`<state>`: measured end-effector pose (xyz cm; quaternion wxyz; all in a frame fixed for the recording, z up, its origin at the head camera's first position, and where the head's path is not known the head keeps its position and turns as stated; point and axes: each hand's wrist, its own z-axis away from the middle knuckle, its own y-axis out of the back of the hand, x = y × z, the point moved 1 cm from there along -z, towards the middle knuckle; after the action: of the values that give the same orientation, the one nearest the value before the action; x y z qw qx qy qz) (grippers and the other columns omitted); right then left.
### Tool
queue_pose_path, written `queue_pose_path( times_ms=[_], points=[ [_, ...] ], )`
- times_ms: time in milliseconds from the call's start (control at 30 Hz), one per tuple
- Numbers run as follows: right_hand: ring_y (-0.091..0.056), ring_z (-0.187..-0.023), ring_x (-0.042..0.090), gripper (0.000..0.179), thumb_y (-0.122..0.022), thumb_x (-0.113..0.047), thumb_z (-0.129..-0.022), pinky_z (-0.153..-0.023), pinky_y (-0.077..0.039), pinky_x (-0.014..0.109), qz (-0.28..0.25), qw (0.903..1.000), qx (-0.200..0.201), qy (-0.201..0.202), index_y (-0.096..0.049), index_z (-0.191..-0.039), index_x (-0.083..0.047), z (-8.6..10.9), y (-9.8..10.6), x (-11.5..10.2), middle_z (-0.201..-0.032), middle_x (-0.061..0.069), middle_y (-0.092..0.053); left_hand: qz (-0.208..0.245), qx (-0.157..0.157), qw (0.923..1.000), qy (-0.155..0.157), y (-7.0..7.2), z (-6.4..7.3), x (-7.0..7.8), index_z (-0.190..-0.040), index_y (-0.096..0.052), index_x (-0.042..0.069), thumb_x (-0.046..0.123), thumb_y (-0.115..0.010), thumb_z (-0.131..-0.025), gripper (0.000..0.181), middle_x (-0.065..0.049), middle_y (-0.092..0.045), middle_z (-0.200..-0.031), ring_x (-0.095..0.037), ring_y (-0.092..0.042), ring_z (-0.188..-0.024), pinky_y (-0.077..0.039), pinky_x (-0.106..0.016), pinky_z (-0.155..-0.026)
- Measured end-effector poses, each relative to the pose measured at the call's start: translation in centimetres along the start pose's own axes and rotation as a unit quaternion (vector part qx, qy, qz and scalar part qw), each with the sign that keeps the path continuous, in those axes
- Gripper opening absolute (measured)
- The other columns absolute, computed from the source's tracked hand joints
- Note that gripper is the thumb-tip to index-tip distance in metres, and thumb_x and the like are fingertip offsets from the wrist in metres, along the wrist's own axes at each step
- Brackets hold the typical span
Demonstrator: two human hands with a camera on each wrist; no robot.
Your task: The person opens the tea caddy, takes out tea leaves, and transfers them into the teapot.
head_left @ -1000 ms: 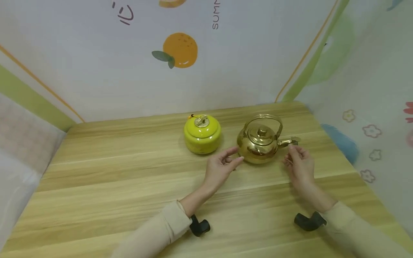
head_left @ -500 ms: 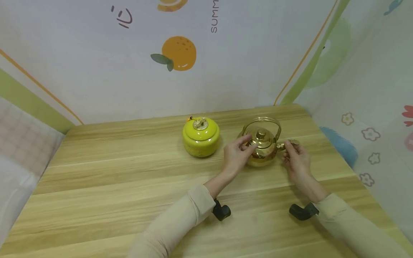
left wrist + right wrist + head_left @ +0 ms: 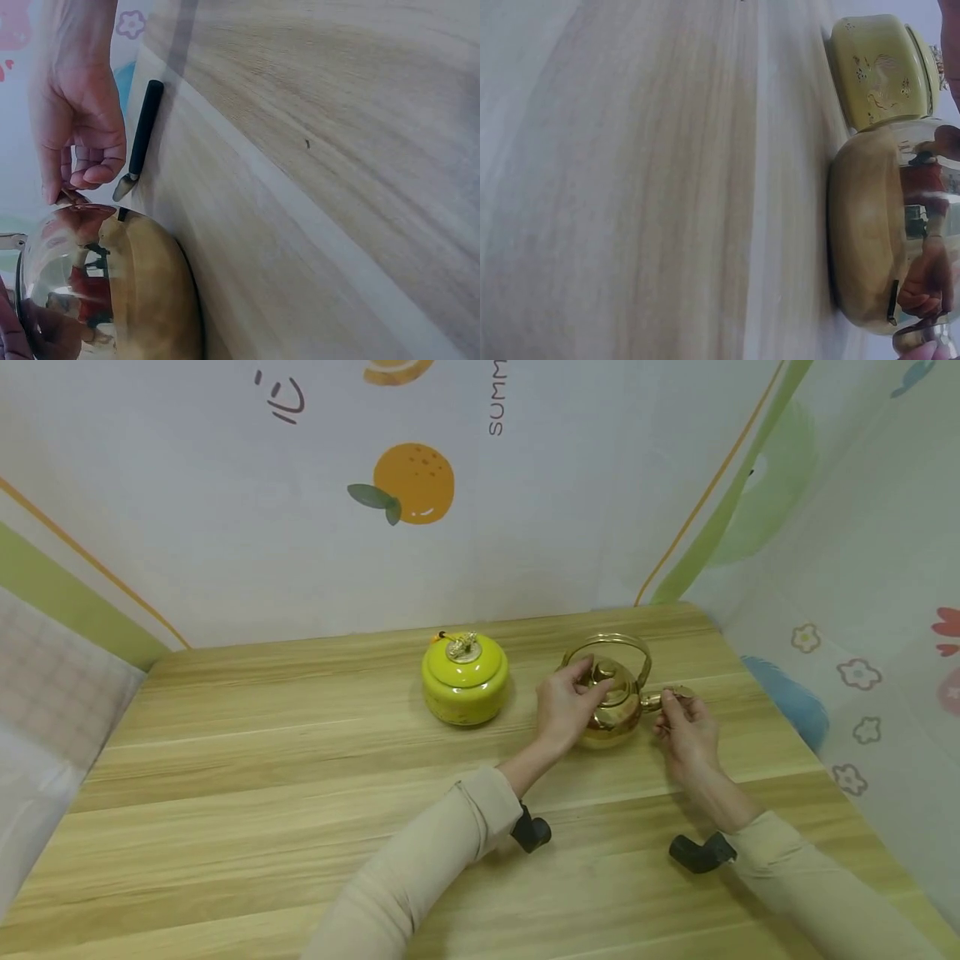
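Note:
A shiny gold teapot (image 3: 609,727) with an upright hoop handle stands on the wooden table, its spout pointing right. My left hand (image 3: 564,703) is over the near left of the lid, thumb and forefinger spread on either side of the lid knob (image 3: 602,669). With my right hand (image 3: 692,737) I pinch the spout (image 3: 651,702), thumb on the near side. The left wrist view shows the right hand's fingers (image 3: 94,154) curled at the spout. The right wrist view catches the teapot's rounded side (image 3: 870,225).
A yellow lidded jar (image 3: 465,687) with a gold ornament and cord stands just left of the teapot. In the left wrist view, a slim black-handled thing (image 3: 146,127) with a metal tip lies beside the right hand. Printed cloth (image 3: 570,510) surrounds the wooden tabletop (image 3: 262,777).
My left hand has moved right and away from me, from beside the teapot to its lid knob. The right hand has stayed at the spout. The teapot has kept its place.

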<state>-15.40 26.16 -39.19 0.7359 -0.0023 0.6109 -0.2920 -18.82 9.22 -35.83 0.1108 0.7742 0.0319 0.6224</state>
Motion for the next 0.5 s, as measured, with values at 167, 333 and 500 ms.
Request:
queue_pose_path(
  times_ms=[167,333,500],
  points=[
    [-0.051,-0.063,0.005,0.017,-0.059,-0.018,-0.092,-0.054,-0.047,0.016,0.008,0.9999,-0.006,0.010,-0.045,-0.093,-0.008,0.03,0.01,0.08,-0.081,-0.005,-0.054,-0.020,0.002,0.9998,-0.004,-0.19,-0.33,0.31,-0.121,-0.061,-0.001,0.012,-0.070,-0.085,0.040,-0.013,-0.073,-0.082,-0.012,-0.068,-0.058,-0.041,-0.016,-0.036],
    [-0.051,-0.063,0.005,0.017,-0.058,-0.018,-0.092,-0.055,-0.048,0.015,0.012,0.9998,-0.008,0.009,-0.044,-0.094,-0.009,0.01,0.07,0.14,-0.082,-0.006,-0.054,-0.038,0.005,0.9992,-0.015,-0.24,-0.47,0.63,-0.116,-0.065,0.000,0.009,-0.069,-0.084,0.033,-0.012,-0.073,-0.084,-0.013,-0.068,-0.058,-0.043,-0.015,-0.038],
    [-0.051,-0.063,0.005,0.017,-0.058,-0.018,-0.092,-0.055,-0.048,0.015,0.012,0.9999,-0.005,0.009,-0.045,-0.097,-0.009,-0.03,0.08,0.14,-0.082,-0.006,-0.054,-0.030,0.009,0.9993,-0.019,-0.30,-0.51,0.63,-0.114,-0.066,-0.001,0.008,-0.068,-0.085,0.030,-0.013,-0.073,-0.082,-0.015,-0.069,-0.059,-0.043,-0.016,-0.037]
  ],
)
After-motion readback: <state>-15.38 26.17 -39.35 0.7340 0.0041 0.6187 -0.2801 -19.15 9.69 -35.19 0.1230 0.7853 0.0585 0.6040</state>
